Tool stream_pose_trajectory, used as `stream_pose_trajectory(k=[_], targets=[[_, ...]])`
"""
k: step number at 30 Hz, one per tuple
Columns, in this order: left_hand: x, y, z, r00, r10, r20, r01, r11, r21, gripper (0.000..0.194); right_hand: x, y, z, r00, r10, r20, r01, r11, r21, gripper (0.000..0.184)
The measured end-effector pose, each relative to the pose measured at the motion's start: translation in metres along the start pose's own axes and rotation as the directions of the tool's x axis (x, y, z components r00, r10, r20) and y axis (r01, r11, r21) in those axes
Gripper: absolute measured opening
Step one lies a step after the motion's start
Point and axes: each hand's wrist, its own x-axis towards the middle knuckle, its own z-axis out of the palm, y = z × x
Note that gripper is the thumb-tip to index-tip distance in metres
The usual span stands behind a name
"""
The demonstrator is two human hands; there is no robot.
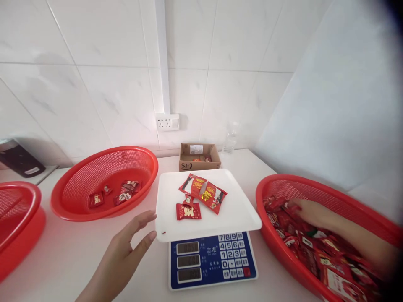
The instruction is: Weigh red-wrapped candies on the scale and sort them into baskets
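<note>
My left hand [126, 245] is open beside the left edge of the white weighing tray [226, 226], thumb and fingers apart, holding nothing. Two larger red packets [213, 197] lie on that tray, with a small wrapped piece [188, 201] and a small red packet [188, 211] nearer me. Under the tray is a blue digital scale [214, 268] with displays and a keypad. My right hand [310, 213] reaches into the right red basket [289, 181], its fingertips among many red snack packets [327, 247]; whether they grip one is hidden.
Left of the scale stands a red mesh basket [75, 180] with several small packets inside. Another red basket [22, 235] is cut off at the left edge. Behind the tray are a cardboard box [201, 165] and a clear plastic bottle [230, 140], near the tiled wall.
</note>
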Motion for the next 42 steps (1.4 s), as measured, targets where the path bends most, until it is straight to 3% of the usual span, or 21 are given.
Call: stream_pose_trajectory(k=[2,4,6,8,10,12,16,20,23,29,34,38,42], targets=[[0.001,0.001,0.001,1.0,0.005,0.015,-0.005,1.0,0.007,0.041,0.005,-0.003,-0.017,0.99,0.117,0.078,-0.11,0.99,-0.09,0.011],[0.002,0.005,0.002,0.999,0.02,0.028,-0.02,1.0,0.023,0.04,0.005,-0.021,-0.035,0.989,0.149,0.022,-0.143,0.977,-0.156,0.008],[0.004,0.009,0.004,0.998,0.049,0.046,-0.051,0.998,0.048,0.038,0.0,-0.056,-0.051,0.992,0.106,-0.075,-0.114,0.987,-0.115,0.011],[0.009,0.014,0.007,0.991,0.106,0.086,-0.113,0.991,0.078,0.036,-0.008,-0.103,-0.061,0.999,0.038,-0.023,-0.037,0.997,0.07,0.015],[0.015,0.02,0.012,0.972,0.193,0.132,-0.21,0.97,0.121,0.035,-0.016,-0.153,-0.062,0.992,-0.087,0.09,0.062,0.967,0.247,0.019],[0.023,0.026,0.019,0.945,0.282,0.166,-0.311,0.932,0.185,0.036,-0.02,-0.195,-0.055,0.973,-0.146,0.18,0.099,0.964,0.248,0.022],[0.036,0.037,0.032,0.914,0.314,0.256,-0.383,0.876,0.293,0.045,-0.017,-0.239,-0.034,0.915,-0.33,0.231,0.275,0.931,0.24,0.036],[0.038,0.042,0.038,0.911,0.232,0.34,-0.335,0.899,0.281,0.045,-0.024,-0.239,-0.031,0.868,-0.388,0.31,0.362,0.922,0.141,0.045],[0.036,0.042,0.04,0.891,0.266,0.369,-0.367,0.899,0.238,0.043,-0.042,-0.228,-0.038,0.86,-0.373,0.35,0.366,0.926,0.087,0.043],[0.039,0.05,0.047,0.845,0.332,0.419,-0.438,0.88,0.186,0.039,-0.086,-0.2,-0.044,0.906,-0.279,0.317,0.286,0.958,0.027,0.039],[0.049,0.056,0.061,0.805,0.474,0.358,-0.565,0.795,0.219,0.034,-0.113,-0.196,-0.029,0.937,-0.259,0.236,0.255,0.966,0.047,0.041],[0.059,0.059,0.074,0.739,0.556,0.379,-0.656,0.722,0.221,0.034,-0.108,-0.213,-0.006,0.938,-0.309,0.156,0.305,0.951,0.052,0.041],[0.065,0.062,0.076,0.719,0.573,0.393,-0.674,0.713,0.194,0.03,-0.086,-0.234,0.014,0.906,-0.393,0.159,0.391,0.919,0.043,0.046]])
